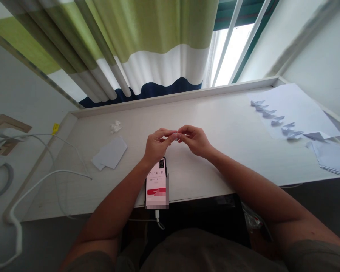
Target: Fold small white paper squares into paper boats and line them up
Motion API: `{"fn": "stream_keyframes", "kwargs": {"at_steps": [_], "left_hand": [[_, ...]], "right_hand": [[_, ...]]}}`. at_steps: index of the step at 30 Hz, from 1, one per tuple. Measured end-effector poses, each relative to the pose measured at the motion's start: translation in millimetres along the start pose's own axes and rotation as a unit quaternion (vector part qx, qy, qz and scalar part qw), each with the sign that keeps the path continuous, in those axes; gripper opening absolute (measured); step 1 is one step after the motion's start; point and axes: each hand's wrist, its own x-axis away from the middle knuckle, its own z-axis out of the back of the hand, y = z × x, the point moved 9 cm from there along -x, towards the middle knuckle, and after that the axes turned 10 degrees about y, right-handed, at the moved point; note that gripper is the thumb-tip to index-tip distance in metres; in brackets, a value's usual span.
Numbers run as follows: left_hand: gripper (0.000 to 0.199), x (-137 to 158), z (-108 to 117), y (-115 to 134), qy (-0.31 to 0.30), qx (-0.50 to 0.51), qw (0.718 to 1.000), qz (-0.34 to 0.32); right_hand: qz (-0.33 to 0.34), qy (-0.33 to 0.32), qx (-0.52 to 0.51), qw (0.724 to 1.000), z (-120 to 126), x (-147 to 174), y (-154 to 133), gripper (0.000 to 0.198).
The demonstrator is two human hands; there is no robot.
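Between the fingertips of both hands is a small piece of white paper (175,137), mostly hidden by the fingers, so its shape cannot be made out. My left hand (158,143) pinches it from the left. From the right, my right hand (194,139) pinches it too, and the two hands meet over the middle of the white desk (215,124). Just below my left hand lies a phone (156,185) with a timer on its screen, partly covered by the wrist.
Several folded paper shapes (277,120) stand in a row on a large white sheet (306,109) at the right, near a paper stack (331,156). Loose paper pieces (112,152) and a crumpled paper (115,127) lie left. A white cable (53,172) crosses the left edge.
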Motion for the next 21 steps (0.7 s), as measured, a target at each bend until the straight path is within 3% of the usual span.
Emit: {"fn": "stream_keyframes", "kwargs": {"at_steps": [9,16,21], "left_hand": [[0.025,0.2,3.6,8.1,0.036,0.048,0.998,-0.024],[0.03,-1.9,8.0,2.4,0.068,0.095,0.993,0.014],[0.034,-2.7,9.9,-3.7,0.075,0.107,0.991,0.04]], "right_hand": [[0.034,-0.006,-0.003,0.999,-2.0,4.0,-13.4,0.046],[0.02,0.029,-0.061,0.998,2.0,-1.5,-7.5,0.049],[0.035,0.035,-0.042,0.998,3.9,0.4,-13.0,0.046]]}}
